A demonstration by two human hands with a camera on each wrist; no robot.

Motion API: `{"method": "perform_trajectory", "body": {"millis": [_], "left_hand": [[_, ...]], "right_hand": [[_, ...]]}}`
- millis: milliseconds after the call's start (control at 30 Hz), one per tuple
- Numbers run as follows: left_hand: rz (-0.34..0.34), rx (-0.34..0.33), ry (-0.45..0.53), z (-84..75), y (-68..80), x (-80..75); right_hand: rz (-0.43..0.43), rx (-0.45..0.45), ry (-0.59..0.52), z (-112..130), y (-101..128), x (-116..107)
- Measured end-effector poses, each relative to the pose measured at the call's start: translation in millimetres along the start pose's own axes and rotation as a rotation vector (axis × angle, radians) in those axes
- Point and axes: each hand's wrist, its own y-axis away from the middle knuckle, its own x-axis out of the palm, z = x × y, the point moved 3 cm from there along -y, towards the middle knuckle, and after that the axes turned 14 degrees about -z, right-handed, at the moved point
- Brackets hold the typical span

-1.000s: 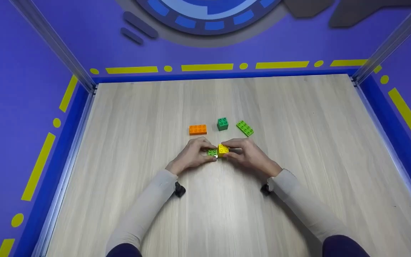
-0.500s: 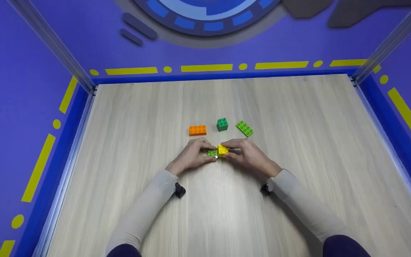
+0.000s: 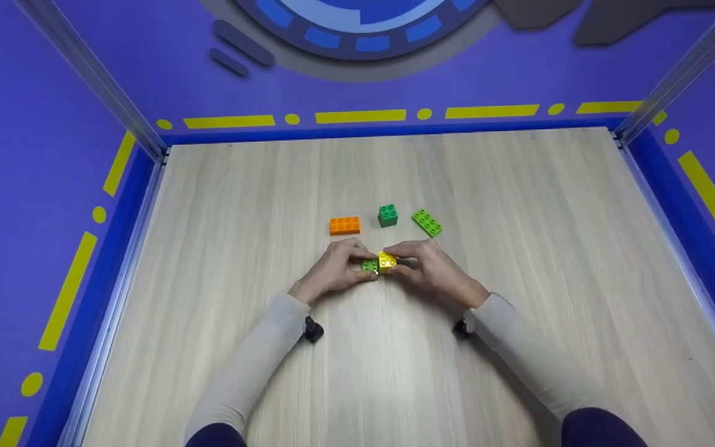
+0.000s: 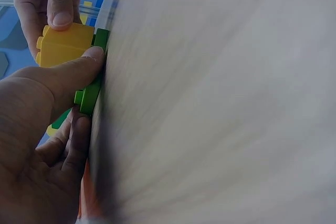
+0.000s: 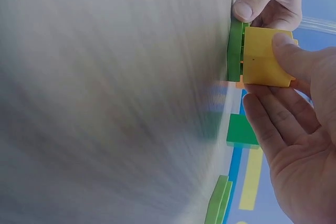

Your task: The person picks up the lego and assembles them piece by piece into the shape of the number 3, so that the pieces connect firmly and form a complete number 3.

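**Two hands on a yellow and green brick pair**

Both hands meet at the middle of the wooden table (image 3: 519, 205). The left hand (image 3: 336, 270) pinches a flat green brick (image 3: 368, 266) that lies on the table top, with the thumb tip against its near edge and the other fingers curled behind its far side. The right hand (image 3: 435, 270) grips a yellow brick (image 3: 386, 261) between thumb and forefinger, and its remaining fingers lie loosely open below (the right wrist view shows the palm wide and relaxed).

The yellow brick sits on the right end of the green brick, studs up. In the right wrist view a narrow gap seems to show between the two, so I cannot tell whether it is pressed fully home.

Just beyond the hands, three loose bricks lie in a row. An orange brick (image 3: 344, 225) is on the left, a dark green square brick (image 3: 387, 215) is in the middle, and a light green long brick (image 3: 426, 223) lies at an angle on the right. None of them touches another, and none touches a hand. Purple walls with yellow dashes (image 3: 360, 116) close in the table on three sides.
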Motion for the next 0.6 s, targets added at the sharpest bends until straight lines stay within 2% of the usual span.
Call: {"method": "perform_trajectory", "body": {"millis": [300, 600], "left_hand": [[0.002, -0.018, 0.009, -0.8, -1.3, 0.0], [-0.004, -0.021, 0.017, -2.6, -0.1, 0.8]], "right_hand": [[-0.013, -0.062, 0.041, 4.8, -3.3, -1.1], [-0.024, 0.071, -0.037, -2.4, 1.5, 2.3]]}}
